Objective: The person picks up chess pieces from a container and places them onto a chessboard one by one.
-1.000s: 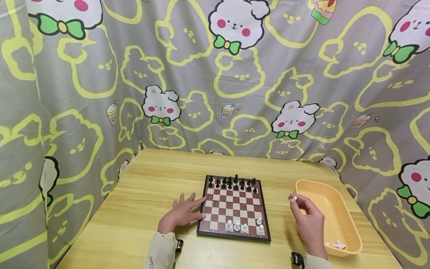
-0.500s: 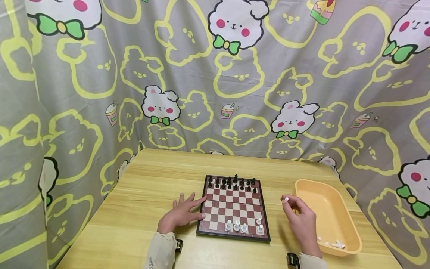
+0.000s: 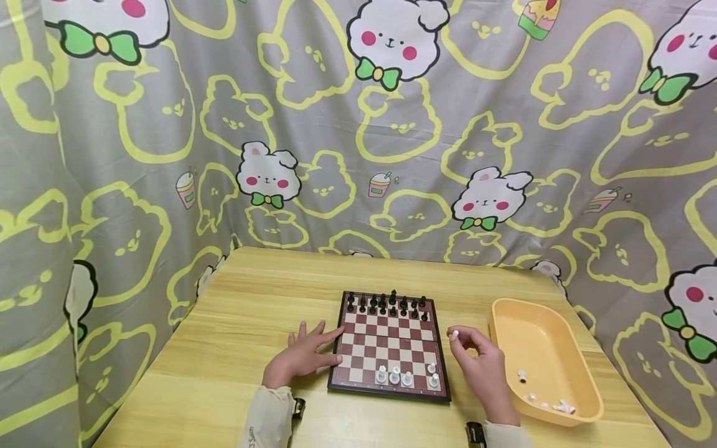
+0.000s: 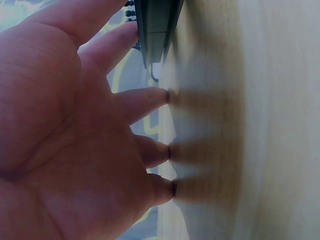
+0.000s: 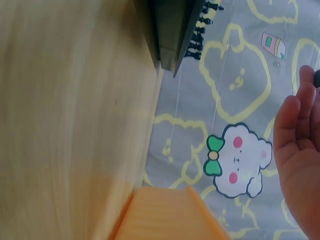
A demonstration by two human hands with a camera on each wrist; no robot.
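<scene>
Head | left hand (image 3: 302, 354): fingers spread, touching chessboard (image 3: 388, 343) | right hand (image 3: 483, 368): fingers pinching white chess piece (image 3: 455, 334)

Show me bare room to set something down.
Bare table lies between the chessboard and curtain, and left of the left hand. The chessboard's middle rows are free. Crowded: the far rows of black pieces, and between chessboard and tray, where the right hand holds a white piece.

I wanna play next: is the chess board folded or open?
Open: the chess board lies flat with its checkered squares showing, and black pieces and white pieces stand on it.
</scene>
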